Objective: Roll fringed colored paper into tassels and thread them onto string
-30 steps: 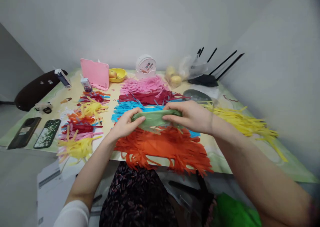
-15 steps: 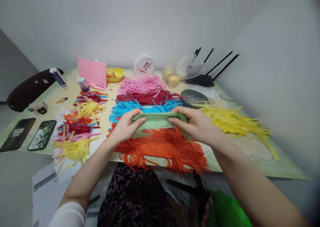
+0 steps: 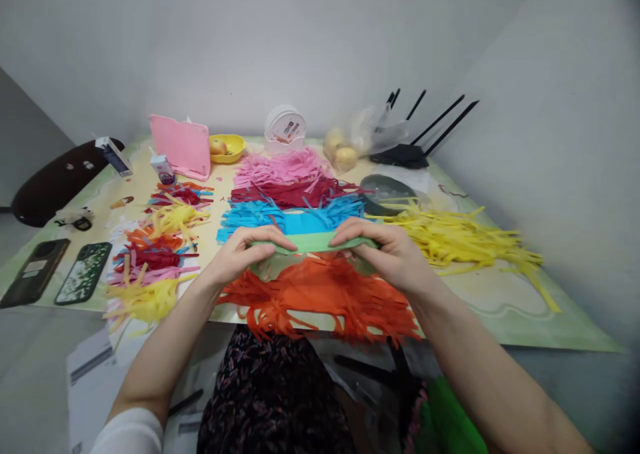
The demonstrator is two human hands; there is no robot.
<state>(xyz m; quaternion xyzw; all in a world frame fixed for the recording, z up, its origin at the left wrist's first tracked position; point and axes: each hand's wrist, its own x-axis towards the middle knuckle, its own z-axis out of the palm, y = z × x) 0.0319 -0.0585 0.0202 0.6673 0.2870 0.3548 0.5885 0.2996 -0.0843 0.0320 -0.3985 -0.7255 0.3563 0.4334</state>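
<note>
A folded strip of green tissue paper [image 3: 314, 243] stretches level between my two hands. My left hand [image 3: 250, 249] pinches its left part between thumb and fingers, and my right hand [image 3: 383, 244] pinches its right part. Just below and nearer to me lies orange fringed paper [image 3: 320, 287], its cut strips hanging over the table's front edge. Behind my hands are blue fringed paper [image 3: 303, 222], then dark red fringed paper [image 3: 300, 194] and pink fringed paper [image 3: 285, 167]. Yellow fringed paper [image 3: 465, 237] spreads out to the right of my right hand.
Mixed coloured tassels [image 3: 155, 257] and two phones [image 3: 83, 274] [image 3: 35, 271] lie at the left. Toward the wall stand a pink tablet case [image 3: 180, 146], a small drink carton [image 3: 163, 169], a yellow bowl [image 3: 233, 149], a round white box [image 3: 285, 127], bagged fruit [image 3: 345, 155] and a black router [image 3: 400, 155].
The green strip now appears narrower, with its upper face turned more to view. My fingers have shifted inward along it. The camera view has moved slightly.
</note>
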